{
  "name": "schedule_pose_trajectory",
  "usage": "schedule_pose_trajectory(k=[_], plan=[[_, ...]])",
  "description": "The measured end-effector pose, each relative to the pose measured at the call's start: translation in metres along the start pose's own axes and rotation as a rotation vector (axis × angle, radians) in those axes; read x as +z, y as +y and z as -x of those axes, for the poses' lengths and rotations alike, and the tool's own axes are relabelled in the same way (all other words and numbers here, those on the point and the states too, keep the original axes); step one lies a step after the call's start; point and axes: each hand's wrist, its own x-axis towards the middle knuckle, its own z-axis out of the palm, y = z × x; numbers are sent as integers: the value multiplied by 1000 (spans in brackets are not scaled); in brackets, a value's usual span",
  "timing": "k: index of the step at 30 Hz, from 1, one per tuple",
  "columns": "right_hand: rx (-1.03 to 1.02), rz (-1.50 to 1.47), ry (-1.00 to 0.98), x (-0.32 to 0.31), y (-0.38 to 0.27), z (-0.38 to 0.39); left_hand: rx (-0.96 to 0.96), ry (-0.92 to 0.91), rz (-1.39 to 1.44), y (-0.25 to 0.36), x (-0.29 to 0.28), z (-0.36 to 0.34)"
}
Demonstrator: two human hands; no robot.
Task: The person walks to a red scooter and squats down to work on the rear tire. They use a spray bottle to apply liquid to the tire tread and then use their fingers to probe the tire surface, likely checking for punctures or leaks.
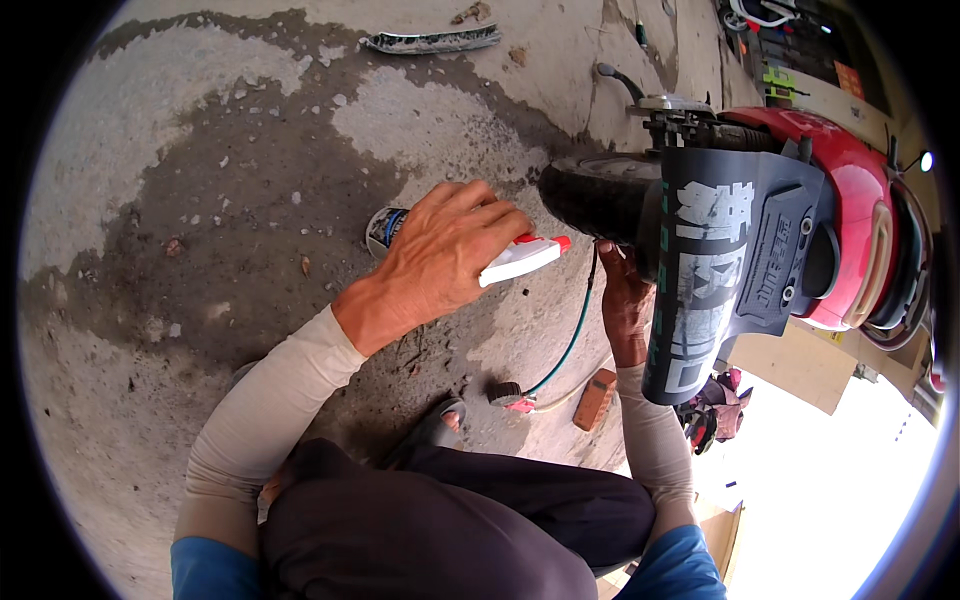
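My left hand (450, 240) is wrapped round a spray bottle held lying over, its white and red trigger head (525, 262) pointing toward the wheel. The bottle's dark base shows on the other side of my fingers. At the lower side of the black tyre (600, 200), my right hand (625, 305) has its fingertips pinched at the black end of a thin teal hose (573, 340). The black mud flap (715, 270) hides part of that hand. The red scooter (855, 250) bears this wheel and flap.
On the ground the hose runs to a black and red fitting (508, 395). Beside it lies an orange-brown brick (595, 399). A grey curved strip (430, 40) lies at the far side. Wet patches and grit mark the concrete (260, 180). Dark cloth-like items (715, 410) lie at the right.
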Motion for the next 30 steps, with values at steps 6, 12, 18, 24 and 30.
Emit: schedule_pose_trajectory(k=[6,12,18,24,30], plan=[[-105,72,65,-3,0,1,-2,23,-4,1,2,0],[-81,99,-66,-3,1,-4,-35,34,0,2,-3,0],[-62,-121,-365,9,-44,8,-10,84,22,0,-3,0],[-232,159,-289,2,-63,-8,-3,75,11,-1,-5,1],[-248,302,-352,8,-64,3,-22,37,14,0,-9,2]])
